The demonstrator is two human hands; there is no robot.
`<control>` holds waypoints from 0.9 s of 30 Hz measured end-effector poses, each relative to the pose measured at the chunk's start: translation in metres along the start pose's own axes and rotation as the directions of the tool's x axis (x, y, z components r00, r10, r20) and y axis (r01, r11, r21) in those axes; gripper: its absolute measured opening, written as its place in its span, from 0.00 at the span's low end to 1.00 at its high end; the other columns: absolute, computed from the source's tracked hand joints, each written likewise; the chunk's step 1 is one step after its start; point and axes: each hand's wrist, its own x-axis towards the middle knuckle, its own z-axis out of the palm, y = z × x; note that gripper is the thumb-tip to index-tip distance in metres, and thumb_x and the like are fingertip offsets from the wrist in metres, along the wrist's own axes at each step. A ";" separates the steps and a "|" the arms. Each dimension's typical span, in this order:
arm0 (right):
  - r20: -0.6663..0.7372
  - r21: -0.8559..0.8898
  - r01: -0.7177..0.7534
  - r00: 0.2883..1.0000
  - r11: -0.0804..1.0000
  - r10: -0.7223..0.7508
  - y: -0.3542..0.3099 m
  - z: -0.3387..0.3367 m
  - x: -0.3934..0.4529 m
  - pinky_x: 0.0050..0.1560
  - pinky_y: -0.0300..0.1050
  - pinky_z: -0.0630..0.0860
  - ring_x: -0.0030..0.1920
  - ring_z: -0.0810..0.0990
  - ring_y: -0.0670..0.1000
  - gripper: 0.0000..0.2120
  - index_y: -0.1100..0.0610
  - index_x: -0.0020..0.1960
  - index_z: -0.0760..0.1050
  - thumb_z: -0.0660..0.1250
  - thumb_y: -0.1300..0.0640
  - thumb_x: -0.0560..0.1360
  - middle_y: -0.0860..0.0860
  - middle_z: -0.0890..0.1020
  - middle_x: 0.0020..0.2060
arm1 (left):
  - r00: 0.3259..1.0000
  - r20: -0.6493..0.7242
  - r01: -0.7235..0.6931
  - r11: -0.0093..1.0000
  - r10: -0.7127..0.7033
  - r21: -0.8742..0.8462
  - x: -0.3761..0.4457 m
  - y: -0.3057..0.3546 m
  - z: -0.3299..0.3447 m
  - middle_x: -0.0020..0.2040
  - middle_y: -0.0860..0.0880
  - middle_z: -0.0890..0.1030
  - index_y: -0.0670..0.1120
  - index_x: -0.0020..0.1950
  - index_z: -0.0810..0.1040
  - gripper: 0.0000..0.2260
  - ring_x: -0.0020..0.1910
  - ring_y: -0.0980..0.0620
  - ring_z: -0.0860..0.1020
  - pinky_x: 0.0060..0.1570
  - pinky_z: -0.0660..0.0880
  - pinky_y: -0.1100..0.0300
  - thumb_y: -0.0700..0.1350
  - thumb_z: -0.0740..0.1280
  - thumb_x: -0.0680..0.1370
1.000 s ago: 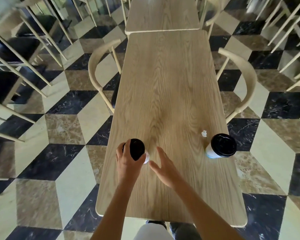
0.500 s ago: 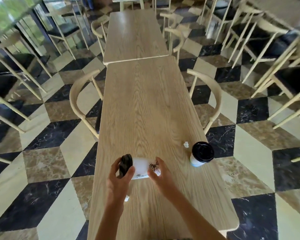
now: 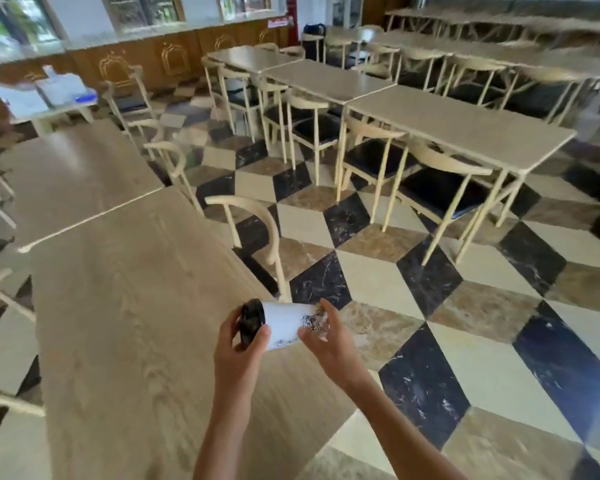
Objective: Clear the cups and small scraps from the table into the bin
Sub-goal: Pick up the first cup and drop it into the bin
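Note:
A white paper cup point(image 3: 284, 322) with a black lid and a dark printed pattern lies on its side in the air above the right edge of the wooden table point(image 3: 129, 306). My left hand point(image 3: 238, 351) grips the lid end. My right hand point(image 3: 326, 341) holds the cup's base end. The second cup, the small scrap and any bin are out of view.
A cream chair point(image 3: 253, 233) stands tucked at the table's right side, just beyond the cup. Another table point(image 3: 70, 174) abuts the far end. Rows of tables and chairs point(image 3: 430, 133) fill the right across a chequered floor aisle point(image 3: 413, 306).
The view has swung up and to the right, so the second cup and scrap have left the frame. The cup, lifted and tipped sideways earlier, stays held between both hands.

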 end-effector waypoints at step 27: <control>-0.854 0.368 -0.139 0.341 0.919 0.393 0.220 -0.606 -0.182 0.66 0.50 0.76 0.62 0.79 0.49 0.38 0.57 0.77 0.59 0.74 0.50 0.74 0.51 0.75 0.68 | 0.268 0.962 -0.100 0.992 -0.052 0.082 -0.235 -0.041 0.699 0.53 0.56 0.83 0.53 0.56 0.79 0.16 0.50 0.64 0.82 0.44 0.77 0.72 0.43 0.77 0.71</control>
